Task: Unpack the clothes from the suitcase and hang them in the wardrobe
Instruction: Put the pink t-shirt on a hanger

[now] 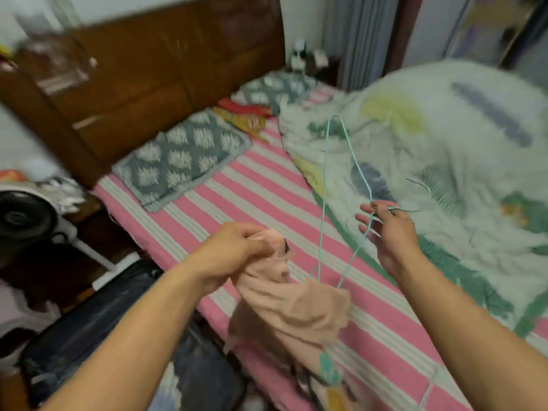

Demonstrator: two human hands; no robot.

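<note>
**Entry: garment being threaded onto a wire hanger, over the bed**

Lower left of frame: suitcase (98, 330), dark, soft-sided, lying open on the floor against the bed; contents blurred, apparently denim and other cloth.

Left of centre: left hand (234, 253), fingers curled and pinching the upper edge of a pink garment (290, 315). Fabric thin, soft and matt, hanging in loose bunched folds over the bed's edge.

Centre: wire hanger (326, 188), pale green, thin and stiff, a long narrow triangle standing nearly on end. Its lower end disappears into the garment's folds; its far corner points toward the upper centre of the frame.

Right of centre: right hand (388, 229), thumb and forefinger pinching the hanger near its twisted neck, remaining fingers spread loosely.

Beneath and behind: striped bedsheet (267, 185), pink and cream, flat woven; a crumpled white printed quilt (444, 137) at right.

Step, as judged: hanger insertion, partly done. The next move likely calls for drawing the neckline over the wire's shoulder while the right hand steadies it. Wardrobe not identifiable; hanging not yet done.
</note>
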